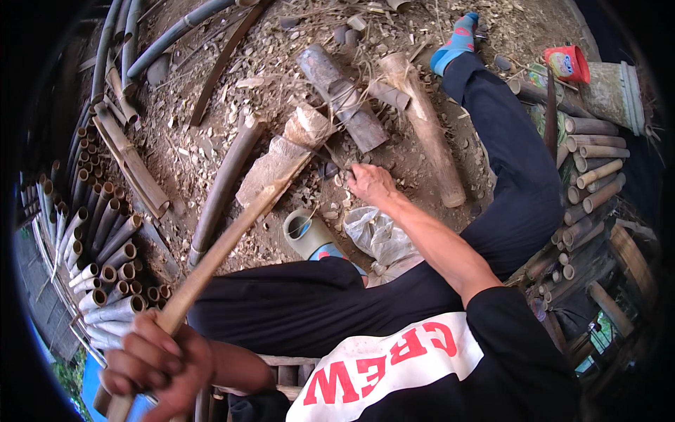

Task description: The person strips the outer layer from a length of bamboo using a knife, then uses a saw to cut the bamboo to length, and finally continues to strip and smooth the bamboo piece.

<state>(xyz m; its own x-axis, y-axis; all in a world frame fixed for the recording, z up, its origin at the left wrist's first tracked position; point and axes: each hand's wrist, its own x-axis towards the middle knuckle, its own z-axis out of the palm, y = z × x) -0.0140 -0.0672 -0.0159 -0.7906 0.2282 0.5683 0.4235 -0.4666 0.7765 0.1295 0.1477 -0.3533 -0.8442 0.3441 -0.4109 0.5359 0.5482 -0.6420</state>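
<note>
My left hand (158,362) is closed round the lower part of a long pale wooden strip (225,250), low on the left. The strip slants up and away, its far part lying along the edge of a rough, pale chopped log (278,162). Beside that log my right hand (371,185) is closed, knuckles up, close to the ground. From its fingers a thin dark piece reaches toward the strip's far end; I cannot tell its kind.
Bundled bamboo tubes (109,246) stand at the left, and cut bamboo lengths (598,155) are stacked at the right. A thick log (344,98) and a pale pole (429,126) lie ahead among wood chips. A plastic bag (380,235) sits near my leg; a bucket (612,95) lies far right.
</note>
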